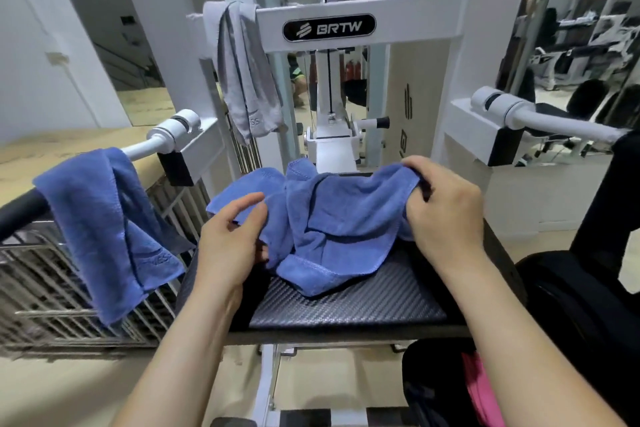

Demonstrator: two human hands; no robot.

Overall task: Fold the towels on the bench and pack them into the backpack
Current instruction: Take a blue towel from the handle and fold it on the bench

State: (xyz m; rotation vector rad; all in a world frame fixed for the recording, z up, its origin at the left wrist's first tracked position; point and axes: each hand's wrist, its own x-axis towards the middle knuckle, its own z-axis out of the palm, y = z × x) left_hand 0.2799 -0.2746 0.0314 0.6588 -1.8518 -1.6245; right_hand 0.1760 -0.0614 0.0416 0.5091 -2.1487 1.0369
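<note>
Grip of right hand (pixel 446 215) pinches towel (pixel 339 218) edge; left hand (pixel 228 239) seemingly holds it loosely.

White "BRTW" with a stripe logo stood on a black oval badge (pixel 329 27) on the white metal crossbar (pixel 415 7), 12 o'clock. Embossed letters, partly legible: "SS" on the hanging grey cloth towel (pixel 242 73), 11 o'clock; "ESS" on the draped blue microfibre towel (pixel 104 218), 9 o'clock.

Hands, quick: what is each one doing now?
Left hand: touches the blue towel; grip cannot be told.
Right hand: grips the blue towel's corner.
</note>
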